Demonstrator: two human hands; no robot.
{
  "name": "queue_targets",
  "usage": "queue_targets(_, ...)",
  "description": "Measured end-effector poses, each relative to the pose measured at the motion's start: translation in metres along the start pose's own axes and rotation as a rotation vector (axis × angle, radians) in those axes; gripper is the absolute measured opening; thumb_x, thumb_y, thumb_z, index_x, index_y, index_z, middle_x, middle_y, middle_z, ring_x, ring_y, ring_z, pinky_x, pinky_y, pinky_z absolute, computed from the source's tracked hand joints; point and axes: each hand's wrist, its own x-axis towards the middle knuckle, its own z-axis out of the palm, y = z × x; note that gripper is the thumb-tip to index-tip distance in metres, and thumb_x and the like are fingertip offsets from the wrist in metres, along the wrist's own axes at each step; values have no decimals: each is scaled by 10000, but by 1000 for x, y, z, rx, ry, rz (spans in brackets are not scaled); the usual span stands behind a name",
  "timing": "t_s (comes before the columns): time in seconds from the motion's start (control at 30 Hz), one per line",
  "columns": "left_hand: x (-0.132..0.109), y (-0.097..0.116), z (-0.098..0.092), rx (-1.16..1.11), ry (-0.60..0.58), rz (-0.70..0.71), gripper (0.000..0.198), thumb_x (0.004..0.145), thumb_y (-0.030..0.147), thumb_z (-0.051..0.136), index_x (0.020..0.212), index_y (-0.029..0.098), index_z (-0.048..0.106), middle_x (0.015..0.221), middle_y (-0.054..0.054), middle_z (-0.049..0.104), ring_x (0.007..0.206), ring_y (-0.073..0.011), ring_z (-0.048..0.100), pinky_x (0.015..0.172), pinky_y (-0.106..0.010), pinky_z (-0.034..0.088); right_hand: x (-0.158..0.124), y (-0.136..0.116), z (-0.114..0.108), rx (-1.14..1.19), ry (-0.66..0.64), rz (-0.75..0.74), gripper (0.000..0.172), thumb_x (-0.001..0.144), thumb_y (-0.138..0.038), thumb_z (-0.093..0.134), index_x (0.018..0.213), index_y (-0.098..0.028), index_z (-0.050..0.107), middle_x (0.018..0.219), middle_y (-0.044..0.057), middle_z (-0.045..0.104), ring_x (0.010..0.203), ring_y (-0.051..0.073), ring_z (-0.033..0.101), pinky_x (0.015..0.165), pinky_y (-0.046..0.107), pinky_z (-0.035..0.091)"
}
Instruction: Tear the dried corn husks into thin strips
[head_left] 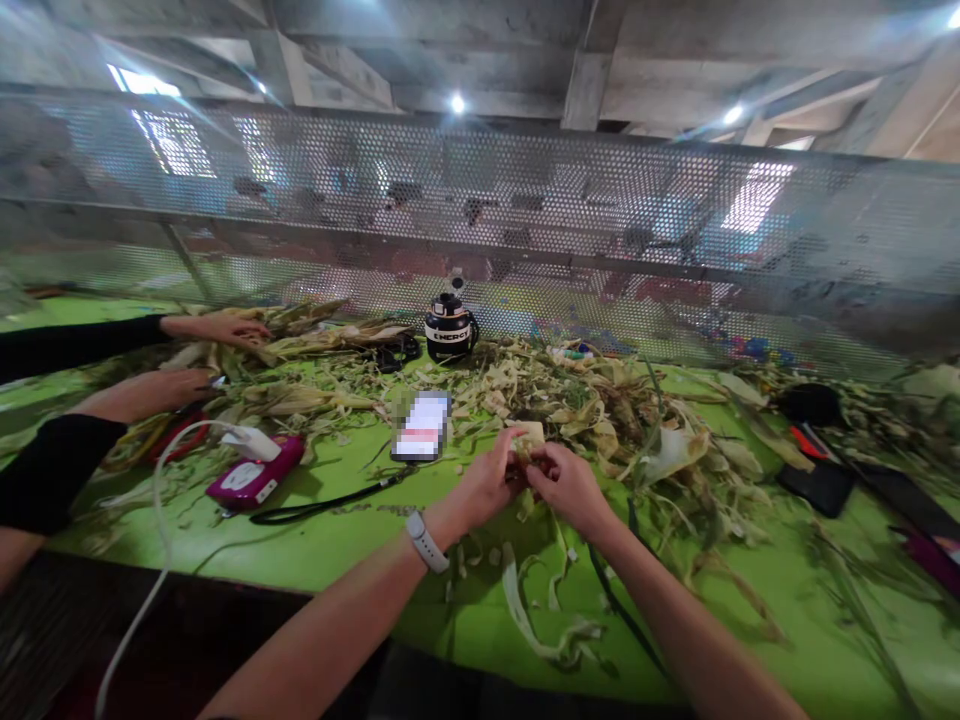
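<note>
My left hand [489,482] and my right hand [568,487] meet above the green table [352,550]. Their fingers are pinched around a small pale piece of husk [531,432], partly hidden by the fingertips. A light watch band circles my left wrist. Below the hands, curled husk strips [525,610] and small scraps lie on the table. Just beyond them spreads a heap of dry leaves and husks [600,400]. A phone [421,425] with a lit screen lies to the left of my left hand.
At left, a co-worker's two hands [150,393] handle husks beside a purple power adapter [255,478] with a white cable. A black "ENERGY" bottle [448,330] stands before the perforated metal screen [525,220]. Dark objects [817,485] lie at right; a black strap [322,508] is near the phone.
</note>
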Motion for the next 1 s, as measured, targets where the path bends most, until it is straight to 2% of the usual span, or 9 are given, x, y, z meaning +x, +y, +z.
queue_targets(0.13, 3, -2, 1, -123, -15, -52, 392, 704, 252, 663, 1049, 186, 490, 694, -9, 640, 640, -159, 582, 602, -246, 407, 1, 1, -1, -89, 141, -103, 139, 766, -273, 549, 722, -201, 659, 731, 44, 572, 689, 171, 534, 623, 291, 430)
queue_targets(0.2, 5, -1, 0, -166, -82, -63, 306, 699, 317, 676, 943, 179, 553, 702, -15, 632, 632, -148, 564, 592, -238, 404, 2, 1, -4, -34, 205, -81, 133, 744, -296, 592, 705, -202, 677, 751, 50, 562, 706, 178, 528, 622, 294, 428)
queue_targets(0.27, 6, 0, -2, -204, -187, -87, 274, 706, 386, 666, 860, 167, 610, 726, -26, 632, 628, -138, 547, 593, -234, 404, 3, -1, -7, 57, 213, -43, 125, 714, -307, 628, 674, -201, 680, 735, 41, 556, 704, 175, 524, 635, 295, 427)
queue_targets(0.43, 2, 11, -7, -343, -383, -205, 306, 726, 472, 634, 769, 169, 659, 616, 0, 579, 528, -100, 460, 540, -222, 365, 5, -9, -18, 304, 82, 80, 153, 640, -337, 689, 607, -188, 681, 655, 1, 533, 663, 146, 509, 653, 280, 408)
queue_targets(0.57, -4, 23, -8, -315, -530, -226, 326, 697, 489, 657, 611, 174, 645, 556, -1, 557, 508, -104, 430, 529, -231, 344, 5, -16, -22, 539, -91, 242, 206, 580, -358, 738, 581, -170, 656, 590, -30, 528, 595, 110, 482, 606, 251, 388)
queue_targets(0.63, -6, 28, -8, -293, -633, -235, 323, 714, 496, 636, 634, 184, 665, 563, 0, 559, 514, -106, 420, 531, -232, 337, 6, -17, -22, 617, -126, 301, 258, 551, -384, 761, 584, -158, 641, 566, -38, 522, 550, 93, 452, 551, 234, 361)
queue_targets(0.7, -8, 29, -7, -303, -695, -256, 314, 732, 493, 620, 714, 188, 692, 596, -1, 574, 537, -103, 419, 545, -225, 337, 6, -17, -20, 650, -93, 306, 300, 534, -402, 777, 589, -147, 628, 560, -40, 517, 531, 81, 427, 518, 223, 333)
queue_targets(0.83, -9, 27, -5, -436, -685, -362, 315, 726, 445, 644, 876, 173, 697, 660, -2, 603, 587, -93, 447, 591, -214, 344, 7, -14, -13, 655, -42, 308, 331, 569, -435, 764, 611, -147, 607, 519, -50, 478, 482, 66, 374, 459, 220, 272)
queue_targets(1.0, -9, 21, -1, -609, -592, -446, 329, 727, 445, 620, 819, 139, 697, 686, -38, 632, 589, -110, 499, 590, -241, 361, 8, -10, -8, 652, -62, 273, 313, 616, -441, 732, 630, -149, 618, 513, -42, 476, 471, 71, 370, 443, 227, 242)
